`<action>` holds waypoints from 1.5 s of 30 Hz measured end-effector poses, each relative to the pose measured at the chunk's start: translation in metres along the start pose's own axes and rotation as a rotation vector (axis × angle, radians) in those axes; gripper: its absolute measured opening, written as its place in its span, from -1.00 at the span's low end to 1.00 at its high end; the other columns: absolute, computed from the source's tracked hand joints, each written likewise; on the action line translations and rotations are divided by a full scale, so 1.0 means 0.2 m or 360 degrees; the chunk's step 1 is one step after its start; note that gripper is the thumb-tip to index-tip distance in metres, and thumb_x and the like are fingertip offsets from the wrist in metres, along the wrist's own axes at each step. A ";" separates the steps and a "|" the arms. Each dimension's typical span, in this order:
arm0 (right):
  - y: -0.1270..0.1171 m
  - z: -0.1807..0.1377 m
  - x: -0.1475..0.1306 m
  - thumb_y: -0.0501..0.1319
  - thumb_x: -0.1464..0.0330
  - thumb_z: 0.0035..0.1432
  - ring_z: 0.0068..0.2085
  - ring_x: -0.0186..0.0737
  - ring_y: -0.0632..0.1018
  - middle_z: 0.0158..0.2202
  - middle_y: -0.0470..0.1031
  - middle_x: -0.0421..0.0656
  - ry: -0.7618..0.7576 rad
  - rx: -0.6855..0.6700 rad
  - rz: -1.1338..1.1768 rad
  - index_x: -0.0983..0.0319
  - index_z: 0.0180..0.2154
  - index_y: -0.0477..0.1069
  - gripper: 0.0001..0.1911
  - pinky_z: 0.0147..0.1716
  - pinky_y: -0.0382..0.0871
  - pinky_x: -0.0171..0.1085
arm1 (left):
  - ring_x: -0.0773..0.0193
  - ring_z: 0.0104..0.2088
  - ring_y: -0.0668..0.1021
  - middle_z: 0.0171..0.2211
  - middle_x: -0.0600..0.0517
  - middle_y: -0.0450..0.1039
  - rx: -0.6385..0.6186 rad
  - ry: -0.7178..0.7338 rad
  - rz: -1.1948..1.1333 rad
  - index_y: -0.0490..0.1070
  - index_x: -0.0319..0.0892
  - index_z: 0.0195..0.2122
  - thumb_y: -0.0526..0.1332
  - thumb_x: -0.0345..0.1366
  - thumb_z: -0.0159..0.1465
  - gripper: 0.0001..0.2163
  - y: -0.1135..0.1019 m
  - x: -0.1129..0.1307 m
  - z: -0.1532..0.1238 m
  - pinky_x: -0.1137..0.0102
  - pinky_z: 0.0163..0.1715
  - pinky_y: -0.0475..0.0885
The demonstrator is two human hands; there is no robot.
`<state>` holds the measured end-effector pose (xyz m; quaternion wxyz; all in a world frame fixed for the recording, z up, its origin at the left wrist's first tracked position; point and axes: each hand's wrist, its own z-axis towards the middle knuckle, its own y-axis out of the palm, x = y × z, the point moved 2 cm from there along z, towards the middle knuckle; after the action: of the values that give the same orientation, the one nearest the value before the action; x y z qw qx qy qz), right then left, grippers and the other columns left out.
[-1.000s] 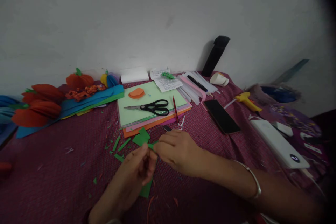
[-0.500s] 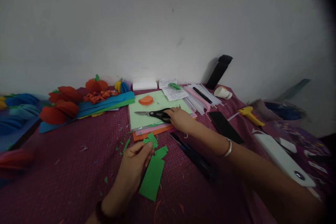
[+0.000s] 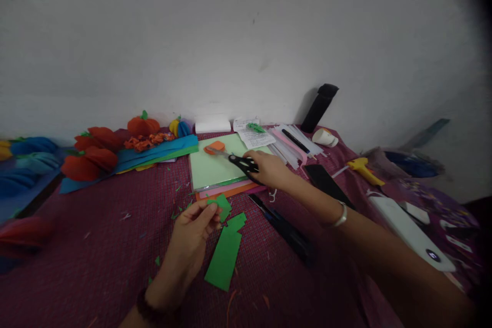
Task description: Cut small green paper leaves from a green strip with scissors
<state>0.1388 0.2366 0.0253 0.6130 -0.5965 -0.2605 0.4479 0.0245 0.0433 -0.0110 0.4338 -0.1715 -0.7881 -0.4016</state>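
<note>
A: Where is the left hand [image 3: 192,230]?

B: Low in the middle of the frame. The thumb and fingertips pinch a small green paper piece [image 3: 222,205] and hold it just over the maroon checked cloth [image 3: 115,246] that covers the bench. A long green paper strip [image 3: 223,261] lies flat on the cloth, just right of that hand.

A: And the right hand [image 3: 269,169]?

B: It is above centre, with the fingers closed around the loops of the black-handled scissors [image 3: 242,163]. The scissors sit over the stack of coloured paper sheets [image 3: 211,174], and the blades point to the upper left, at an orange paper cutout [image 3: 214,147]. Whether the blade tips touch the cutout cannot be told.

A: What could go wrong?

B: There look to be 2 risks. The green piece is held only at its edge, so a loose pinch could drop it among the scraps on the cloth. The blade tips are also very near the cutout, and a careless swing could nick it or drag it off the top sheet. If the 2 hands meet, the points would pass close to the pinching fingers.
</note>
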 end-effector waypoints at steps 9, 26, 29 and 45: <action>-0.03 -0.60 -0.24 0.21 0.40 0.09 -0.19 -0.20 0.44 -0.04 0.36 -0.05 0.0156 -0.0498 0.1765 0.07 0.26 -0.11 -0.23 -0.31 0.30 -0.25 | 0.31 -0.44 0.55 -0.49 0.01 0.55 -0.0002 -0.0098 -0.0267 0.52 -0.25 -0.49 0.45 -0.33 -0.08 -0.83 0.00 0.02 -0.02 0.46 -0.45 0.47; 0.12 -0.53 -0.38 0.28 0.03 0.01 -0.38 -0.33 0.37 -0.34 0.30 -0.18 0.0311 -0.0621 0.2356 0.26 0.11 0.17 -0.27 -0.40 0.28 -0.31 | 0.34 -0.40 0.55 -0.51 0.09 0.50 0.0025 0.0107 -0.0221 0.46 -0.23 -0.54 0.40 -0.35 -0.03 -0.87 0.01 0.04 -0.01 0.44 -0.28 0.48; 0.14 -0.53 -0.37 0.28 0.02 0.01 -0.41 -0.37 0.37 -0.35 0.29 -0.20 0.0354 -0.0620 0.2411 0.26 0.10 0.17 -0.27 -0.44 0.27 -0.34 | 0.34 -0.39 0.54 -0.50 0.08 0.50 0.0033 0.0110 -0.0207 0.46 -0.23 -0.54 0.39 -0.36 -0.01 -0.88 0.01 0.03 -0.01 0.44 -0.26 0.47; 0.18 -0.54 -0.36 0.31 0.06 -0.01 -0.51 -0.46 0.34 -0.39 0.30 -0.21 0.0438 -0.0579 0.2450 0.26 0.04 0.25 -0.35 -0.57 0.24 -0.42 | 0.36 -0.41 0.53 -0.52 0.10 0.47 0.0042 0.0094 -0.0223 0.45 -0.23 -0.56 0.40 -0.35 -0.02 -0.86 0.03 0.03 -0.03 0.46 -0.26 0.47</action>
<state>0.1897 0.1162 -0.0101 0.0517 -0.7492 0.2329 0.6179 0.0279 0.0418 -0.0010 0.4298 -0.0983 -0.7903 -0.4254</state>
